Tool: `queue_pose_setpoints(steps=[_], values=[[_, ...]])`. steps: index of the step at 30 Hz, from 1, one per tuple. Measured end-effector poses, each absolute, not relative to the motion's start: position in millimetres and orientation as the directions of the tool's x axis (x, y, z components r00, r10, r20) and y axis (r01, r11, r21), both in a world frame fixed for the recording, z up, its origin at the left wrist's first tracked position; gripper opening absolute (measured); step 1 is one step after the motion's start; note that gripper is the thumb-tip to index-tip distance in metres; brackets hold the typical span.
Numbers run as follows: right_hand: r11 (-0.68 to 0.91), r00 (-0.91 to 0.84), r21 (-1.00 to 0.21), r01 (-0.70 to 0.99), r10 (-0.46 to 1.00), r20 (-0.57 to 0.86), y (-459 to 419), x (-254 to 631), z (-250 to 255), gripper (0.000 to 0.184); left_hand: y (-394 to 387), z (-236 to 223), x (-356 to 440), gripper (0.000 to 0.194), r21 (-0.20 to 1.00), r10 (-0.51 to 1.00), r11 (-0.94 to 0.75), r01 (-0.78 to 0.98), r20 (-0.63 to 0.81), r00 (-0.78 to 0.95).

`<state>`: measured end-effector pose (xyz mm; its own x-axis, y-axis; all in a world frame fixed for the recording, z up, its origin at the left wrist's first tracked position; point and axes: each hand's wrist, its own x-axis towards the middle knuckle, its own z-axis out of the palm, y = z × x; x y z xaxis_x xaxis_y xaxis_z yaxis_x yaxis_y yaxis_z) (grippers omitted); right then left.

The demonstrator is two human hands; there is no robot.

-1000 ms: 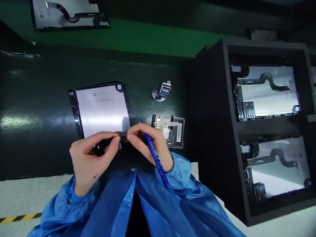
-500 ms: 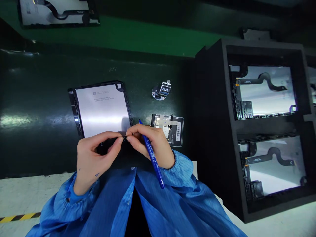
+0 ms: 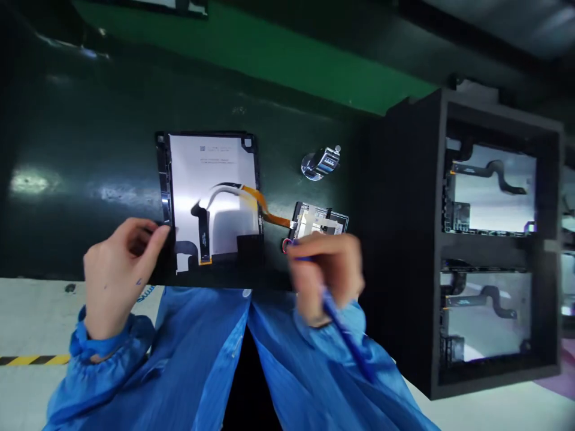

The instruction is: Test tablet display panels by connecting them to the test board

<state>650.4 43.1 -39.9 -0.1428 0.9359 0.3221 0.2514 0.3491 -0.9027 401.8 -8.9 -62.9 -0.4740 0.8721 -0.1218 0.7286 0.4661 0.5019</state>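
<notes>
Left hand at the left edge of a tablet display panel lying on the dark table, fingers against it, grip unclear. Right hand, blurred, fingers clenched on a blue marker, just below a circuit board, joined to the panel by an orange flex cable.

You wore a smock of sheeny woven cloth, and your marker was smooth plastic. The tally counter was polished chrome, the bench looked glossy, and the tray was matt black foam.
</notes>
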Motion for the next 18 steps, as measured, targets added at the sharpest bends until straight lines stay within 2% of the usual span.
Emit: queue_pose_setpoints(steps=[2, 5, 10, 18], values=[[0.282, -0.334, -0.946, 0.161, 0.917, 0.217, 39, 626, -54, 0.027, -10, -68, 404, 0.032, 0.467, 0.867, 0.49, 0.736, -0.176, -0.465], [0.182, -0.369, -0.963, 0.199, 0.924, 0.098, 37, 594, -80, 0.033, -10, -71, 410, 0.035, 0.455, 0.872, 0.483, 0.749, -0.174, -0.457], [0.341, -0.315, -0.874, 0.347, 0.92, 0.234, 36, 584, -99, 0.039, -11, -74, 409, 0.033, 0.444, 0.88, 0.468, 0.764, -0.158, -0.448], [0.424, -0.327, -0.82, 0.385, 0.893, 0.308, 34, 581, -104, 0.034, -13, -74, 413, 0.032, 0.45, 0.887, 0.455, 0.769, -0.155, -0.434]])
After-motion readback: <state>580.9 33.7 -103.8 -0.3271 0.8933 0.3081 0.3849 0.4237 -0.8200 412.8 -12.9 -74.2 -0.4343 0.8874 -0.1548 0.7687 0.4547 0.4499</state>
